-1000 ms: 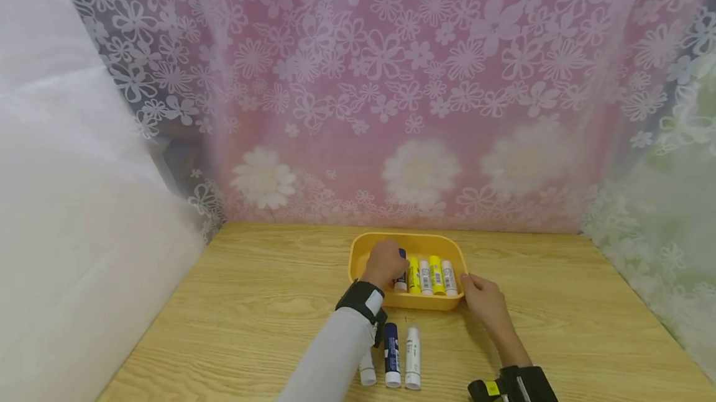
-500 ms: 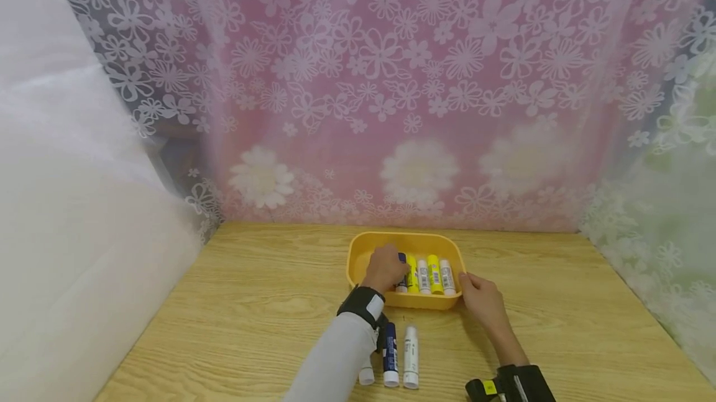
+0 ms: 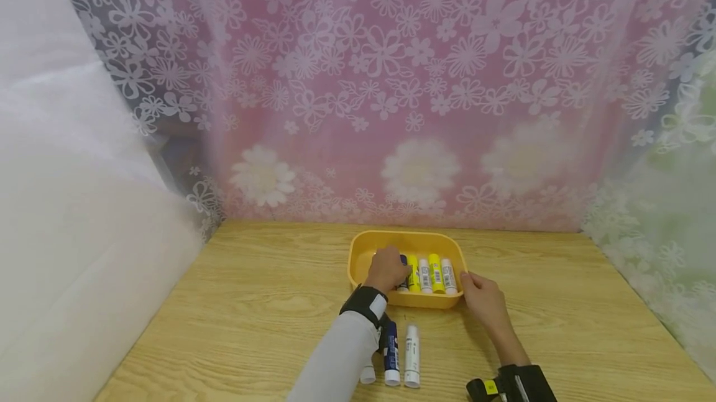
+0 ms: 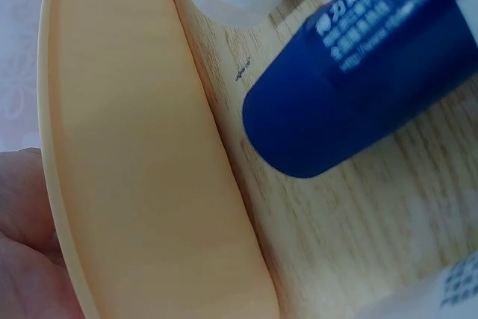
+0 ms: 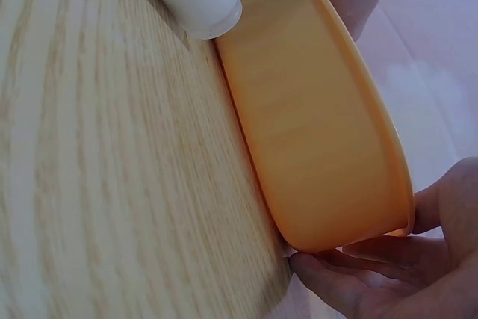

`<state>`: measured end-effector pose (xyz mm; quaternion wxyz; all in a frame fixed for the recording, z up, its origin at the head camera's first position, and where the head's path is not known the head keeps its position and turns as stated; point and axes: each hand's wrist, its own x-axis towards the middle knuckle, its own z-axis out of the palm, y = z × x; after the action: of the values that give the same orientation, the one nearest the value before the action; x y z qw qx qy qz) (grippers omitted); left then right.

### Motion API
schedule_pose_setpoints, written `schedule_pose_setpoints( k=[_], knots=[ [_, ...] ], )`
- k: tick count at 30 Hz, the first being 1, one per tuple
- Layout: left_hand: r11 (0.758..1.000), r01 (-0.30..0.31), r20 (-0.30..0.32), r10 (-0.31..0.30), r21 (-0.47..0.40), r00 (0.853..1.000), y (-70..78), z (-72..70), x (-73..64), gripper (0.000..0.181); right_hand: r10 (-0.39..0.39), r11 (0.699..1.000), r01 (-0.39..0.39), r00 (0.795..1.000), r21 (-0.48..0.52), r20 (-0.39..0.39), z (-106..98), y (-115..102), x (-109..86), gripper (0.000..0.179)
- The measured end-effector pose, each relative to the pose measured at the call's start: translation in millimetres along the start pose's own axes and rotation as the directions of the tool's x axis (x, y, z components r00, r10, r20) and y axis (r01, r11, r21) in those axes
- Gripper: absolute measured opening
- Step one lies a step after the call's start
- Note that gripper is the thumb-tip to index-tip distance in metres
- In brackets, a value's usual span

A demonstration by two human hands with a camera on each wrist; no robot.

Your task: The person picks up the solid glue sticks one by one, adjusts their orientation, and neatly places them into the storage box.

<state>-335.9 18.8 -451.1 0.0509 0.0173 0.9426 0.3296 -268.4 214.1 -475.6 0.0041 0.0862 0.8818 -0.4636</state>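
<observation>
My left hand (image 3: 387,269) reaches into a yellow plastic bin (image 3: 411,300), its curled fingers at a dark blue glue stick (image 3: 404,261) that they partly hide. To the right of that stick, several yellow and white glue sticks (image 3: 436,274) lie side by side in the bin. At the bin's right front corner, my right hand (image 3: 485,302) pinches the rim; the right wrist view shows thumb and fingers around the corner of the bin wall (image 5: 321,125). The left wrist view holds the bin's outer wall (image 4: 142,125) and part of the left hand (image 4: 26,222).
On the wooden table in front of the bin lie a blue glue stick (image 3: 392,352), a white one (image 3: 412,355) and another white one (image 3: 367,373) partly behind the left forearm. A pink flowered curtain (image 3: 414,97) hangs behind the table.
The left hand has lowered slightly within the bin, and the dark blue glue stick's top has come down a little with it. The right hand stays on the rim.
</observation>
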Motion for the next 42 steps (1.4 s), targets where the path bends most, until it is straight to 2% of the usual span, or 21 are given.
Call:
schedule_pose_setpoints(
  k=[7, 15, 23, 30, 42],
  knots=[
    [0.999, -0.037, -0.001, 0.037, 0.010, 0.999, 1.6, -1.1, -0.6, 0.019, 0.018, 1.000, -0.018, 1.000, 0.006, 0.005, -0.9, 0.6, 1.1, 0.060],
    [1.000, -0.015, 0.007, 0.015, 0.021, 1.000, 2.8, 0.4, 0.3, 0.020, 0.007, 1.000, -0.007, 1.000, -0.020, 0.005, -1.9, 2.9, 2.8, 0.061],
    [0.999, -0.032, -0.010, 0.032, 0.029, 0.999, -3.6, 0.9, -1.0, 0.018, 0.011, 1.000, -0.011, 1.000, 0.001, 0.007, 3.4, 2.3, 1.5, 0.059],
    [1.000, -0.011, 0.004, 0.011, 0.021, 1.000, -5.0, 4.7, 0.7, 0.020, 0.004, 1.000, -0.004, 1.000, 0.000, 0.004, 3.2, 2.3, -0.5, 0.060],
    [1.000, 0.012, 0.018, -0.013, 0.005, 1.000, -0.8, -0.1, -0.1, 0.021, 0.007, 1.000, -0.007, 1.000, -0.006, 0.003, 1.0, 1.0, 1.8, 0.060]
  ],
)
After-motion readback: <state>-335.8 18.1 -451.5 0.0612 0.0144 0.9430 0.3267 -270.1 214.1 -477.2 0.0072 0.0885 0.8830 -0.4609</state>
